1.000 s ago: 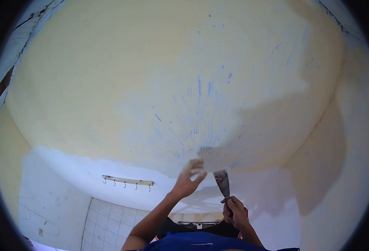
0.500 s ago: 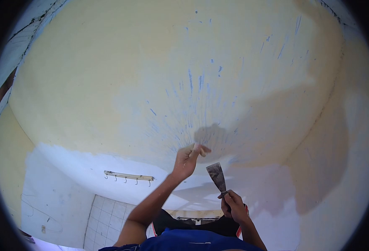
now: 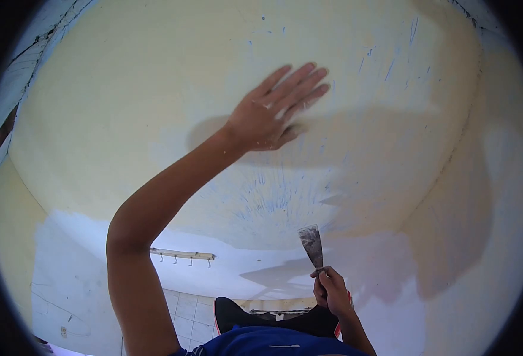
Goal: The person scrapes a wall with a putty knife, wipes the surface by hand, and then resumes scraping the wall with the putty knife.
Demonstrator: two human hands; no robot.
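Note:
My left hand (image 3: 267, 110) is raised high with its palm toward the cream-coloured wall (image 3: 172, 77), fingers stretched out and spread. White specks of dust or filler stick to its skin. It overlaps the upper patch of blue streaks (image 3: 273, 193) on the wall. Lower down, near my body, my right hand (image 3: 331, 291) is wrapped round the handle of a putty knife (image 3: 311, 243). The knife's broad blade points up, smeared with grey and white residue, and stands apart from the wall's streaked area in this view.
A wooden hook rail (image 3: 184, 254) hangs on the white lower wall, partly behind my left arm. White floor tiles (image 3: 193, 311) show below. A wall corner (image 3: 451, 163) runs down the right side. A wall socket (image 3: 64, 331) sits at lower left.
My left hand has swung up along the wall from low in the streaked area, its fingers opening from curled to spread. The right hand and putty knife have stayed nearly in place.

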